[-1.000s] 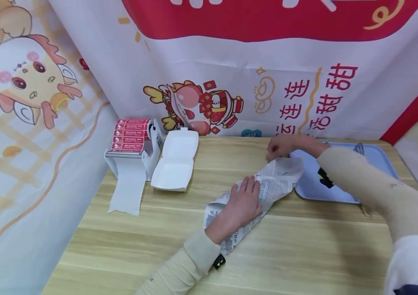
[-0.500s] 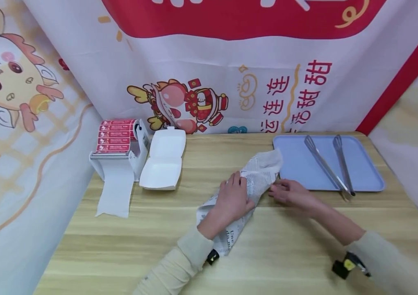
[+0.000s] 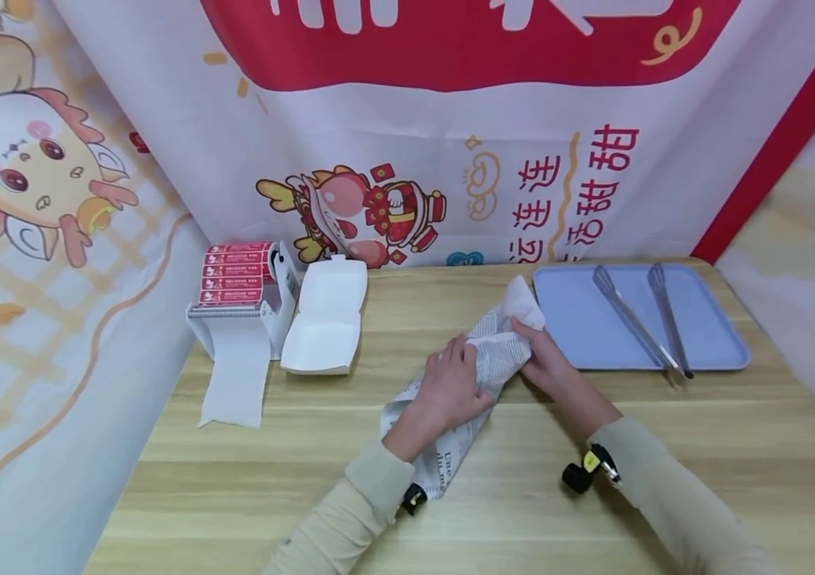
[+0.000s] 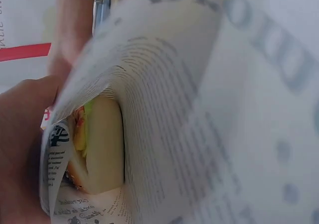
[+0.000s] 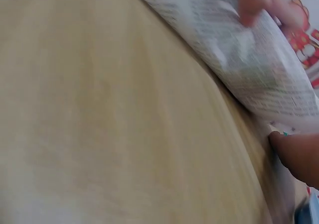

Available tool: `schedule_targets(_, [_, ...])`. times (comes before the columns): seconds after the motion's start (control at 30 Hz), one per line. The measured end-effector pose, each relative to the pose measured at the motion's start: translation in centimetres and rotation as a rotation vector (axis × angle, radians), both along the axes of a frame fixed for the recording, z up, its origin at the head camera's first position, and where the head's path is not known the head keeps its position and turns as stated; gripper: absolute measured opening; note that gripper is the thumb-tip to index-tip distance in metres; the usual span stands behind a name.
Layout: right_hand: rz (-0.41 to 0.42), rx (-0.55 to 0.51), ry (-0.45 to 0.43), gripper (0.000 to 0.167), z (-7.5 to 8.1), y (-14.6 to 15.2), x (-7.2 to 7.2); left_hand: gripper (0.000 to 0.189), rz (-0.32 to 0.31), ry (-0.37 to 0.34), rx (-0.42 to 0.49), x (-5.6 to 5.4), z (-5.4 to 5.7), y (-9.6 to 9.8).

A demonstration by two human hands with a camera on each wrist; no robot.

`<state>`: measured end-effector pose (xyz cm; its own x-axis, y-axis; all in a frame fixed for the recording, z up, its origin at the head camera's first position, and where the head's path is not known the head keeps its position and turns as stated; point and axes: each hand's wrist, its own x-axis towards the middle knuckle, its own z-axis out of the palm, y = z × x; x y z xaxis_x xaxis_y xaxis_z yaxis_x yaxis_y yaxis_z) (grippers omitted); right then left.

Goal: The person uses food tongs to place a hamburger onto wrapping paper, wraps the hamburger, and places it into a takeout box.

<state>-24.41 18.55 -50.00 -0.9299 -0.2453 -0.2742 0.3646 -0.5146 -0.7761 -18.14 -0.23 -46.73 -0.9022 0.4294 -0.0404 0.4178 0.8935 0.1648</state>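
A sheet of newsprint-patterned wrapping paper (image 3: 497, 359) is rolled round a sandwich and lies slantwise on the table. Through the roll's open near end, the left wrist view shows the sandwich (image 4: 105, 144), a pale bun with green leaf and reddish-yellow filling. My left hand (image 3: 447, 391) holds the roll from above at its middle, fingers bent over it. At the far end my right hand (image 3: 550, 363) grips the paper's edge, thumb on top, where a corner stands up. Its other fingers are mostly hidden behind the paper.
A blue tray (image 3: 566, 319) with two metal tongs (image 3: 638, 323) stands at the right, tong handles over its front edge. An open white takeaway box (image 3: 321, 339) and a dispenser with a red label roll (image 3: 235, 279) stand at the left. A printed cloth (image 3: 379, 120) hangs behind the table.
My right hand came back from over the tray to the roll's right side, then took hold of its far end and raised a corner. The left hand stayed on the roll.
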Motion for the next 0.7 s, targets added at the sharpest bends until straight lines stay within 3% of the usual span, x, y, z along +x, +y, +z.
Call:
schedule_targets(0.23, [0.011, -0.106, -0.027, 0.056, 0.0, 0.9, -0.9, 0.074, -0.004, 0.006, -0.016, -0.2, -0.3, 0.3])
schedule_targets(0.4, [-0.021, -0.208, -0.017, 0.056, -0.2, 1.0, -1.1, 0.079, -0.035, 0.025, -0.062, -0.4, -0.6, 0.6])
schedule_targets(0.57, [-0.02, -0.247, 0.021, 0.056, -0.3, 1.1, -1.0, 0.074, -0.007, 0.026, -0.054, -0.9, -0.7, 0.7])
schedule_targets(0.7, [-0.012, -0.257, 0.047, 0.043, -0.5, 1.3, -0.6, 0.073, 0.01, -0.003, -0.033, -1.0, -0.9, 0.8])
